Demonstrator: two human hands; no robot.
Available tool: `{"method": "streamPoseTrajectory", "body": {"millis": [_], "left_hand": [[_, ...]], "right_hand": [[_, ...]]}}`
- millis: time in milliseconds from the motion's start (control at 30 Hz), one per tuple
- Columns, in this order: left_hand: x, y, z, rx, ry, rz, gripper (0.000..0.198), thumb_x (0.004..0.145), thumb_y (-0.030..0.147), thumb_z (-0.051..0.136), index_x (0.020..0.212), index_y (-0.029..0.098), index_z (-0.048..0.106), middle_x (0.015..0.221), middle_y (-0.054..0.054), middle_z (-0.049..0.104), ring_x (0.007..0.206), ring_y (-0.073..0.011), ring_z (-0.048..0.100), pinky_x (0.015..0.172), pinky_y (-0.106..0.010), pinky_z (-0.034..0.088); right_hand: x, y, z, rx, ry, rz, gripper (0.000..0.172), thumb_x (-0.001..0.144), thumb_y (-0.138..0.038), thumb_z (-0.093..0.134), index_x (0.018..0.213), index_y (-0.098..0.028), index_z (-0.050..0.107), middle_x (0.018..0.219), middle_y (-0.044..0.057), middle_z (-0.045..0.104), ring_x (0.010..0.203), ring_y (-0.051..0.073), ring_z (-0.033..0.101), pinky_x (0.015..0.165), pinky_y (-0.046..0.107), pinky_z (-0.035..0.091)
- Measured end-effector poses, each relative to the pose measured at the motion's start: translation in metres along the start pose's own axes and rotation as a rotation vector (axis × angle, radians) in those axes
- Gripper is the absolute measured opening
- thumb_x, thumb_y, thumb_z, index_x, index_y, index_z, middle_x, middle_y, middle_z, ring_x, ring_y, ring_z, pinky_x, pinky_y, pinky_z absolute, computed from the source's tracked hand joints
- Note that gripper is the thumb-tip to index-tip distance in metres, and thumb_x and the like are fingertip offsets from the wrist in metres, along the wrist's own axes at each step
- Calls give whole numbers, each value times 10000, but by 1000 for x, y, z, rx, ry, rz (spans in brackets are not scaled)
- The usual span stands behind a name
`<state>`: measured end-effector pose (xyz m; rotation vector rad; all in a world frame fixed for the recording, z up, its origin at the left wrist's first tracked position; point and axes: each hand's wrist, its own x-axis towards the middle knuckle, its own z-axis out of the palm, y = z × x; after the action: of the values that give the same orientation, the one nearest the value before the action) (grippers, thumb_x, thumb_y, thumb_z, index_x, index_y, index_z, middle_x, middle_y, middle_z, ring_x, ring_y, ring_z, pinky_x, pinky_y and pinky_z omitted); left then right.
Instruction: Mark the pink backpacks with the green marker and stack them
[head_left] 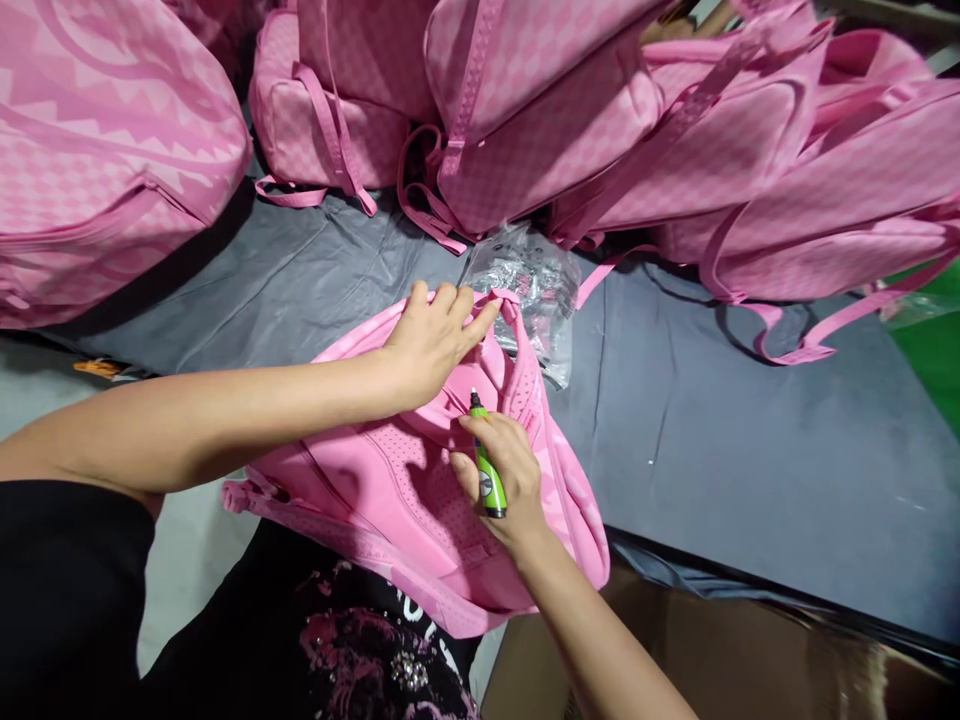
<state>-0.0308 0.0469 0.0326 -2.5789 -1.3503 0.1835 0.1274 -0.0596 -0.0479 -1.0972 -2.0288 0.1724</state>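
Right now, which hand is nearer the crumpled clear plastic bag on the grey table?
Left. The left hand grips the pink fabric backpack just beside the plastic bag; the right hand, holding a green marker, sits lower, farther off.

Crinkly clear plastic bag [536, 290] lying on a grey sheet [750, 440], with a whole heap of pink backpacks [540, 110] piled right behind it and another big pink one [105, 150] way off to its left. To the bag's right a loose pink strap [795, 345] trails over the sheet, and a brown cardboard box [720, 650] sits nearer the camera.
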Motion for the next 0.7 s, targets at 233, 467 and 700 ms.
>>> {"method": "streamPoseTrajectory", "body": {"millis": [233,467,700], "left_hand": [[-1,-2,-8,18,-11,16,752,940,265,548,1596,160,196,1465,-185,438,1217,-330,462,1007,-469,384],[0,-5,-9,21,-6,59,678,961,224,484,1582,140,227,1453,-189,459,1207,-339,481,976,-464,388],[1,-14,-10,29,-13,119,718,942,239,518,1581,123,212,1458,-179,472,1185,-327,495,941,-432,397]], "right_hand": [[10,1,-14,117,24,315,353,935,-289,620,1273,-232,534,1059,82,738,900,212,730,769,345,593],[44,1,-36,196,-287,280,291,981,-391,542,1180,-215,662,1120,61,752,1006,220,706,874,381,549],[58,11,-39,212,-425,314,228,919,-344,609,1086,-220,702,1006,29,774,837,195,724,740,324,546]]}}
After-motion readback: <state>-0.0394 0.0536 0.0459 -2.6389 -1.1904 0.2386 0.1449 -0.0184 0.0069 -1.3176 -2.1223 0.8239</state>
